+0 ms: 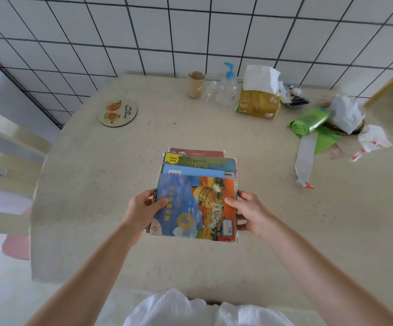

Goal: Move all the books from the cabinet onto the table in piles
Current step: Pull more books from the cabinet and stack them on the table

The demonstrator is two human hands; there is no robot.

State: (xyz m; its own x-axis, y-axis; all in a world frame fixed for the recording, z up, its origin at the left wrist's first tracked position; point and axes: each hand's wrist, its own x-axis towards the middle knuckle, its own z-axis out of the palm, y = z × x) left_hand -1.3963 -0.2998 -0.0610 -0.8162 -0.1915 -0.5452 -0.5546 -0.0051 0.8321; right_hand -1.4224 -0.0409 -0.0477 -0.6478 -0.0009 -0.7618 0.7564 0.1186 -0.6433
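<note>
From the head camera, both bare arms reach forward over the pale speckled table [96,184], and between the hands sits a stack of picture books [195,198]. The left hand [143,211] grips the stack's left edge, thumb laid across the blue cover of the top book [194,208], fingers tucked round the side. The right hand [249,211] mirrors it on the right edge, thumb pressed on the orange part of the cover, fingers curled underneath and beside the stack. The stack is fanned: behind the top book a light blue cover, then a green-and-yellow one, then a red one peek out on the far side. Whether the stack rests on the table or is held just above it cannot be told.

Everything else is placed from the stack. Far beyond it and to the left lies a round coaster [117,113] with two orange cartoon figures. Straight beyond, along the tiled wall [190,31], stand a brown paper cup [196,84], a clear pump bottle [227,87] with a blue top, and a yellow tissue pack [259,100] with white tissue pulled up. Beyond and to the right lie a green roll of bags [309,121] and crumpled white plastic [346,114]. To the left of the stack, past the table edge, a chair [4,158] shows, blurred.
</note>
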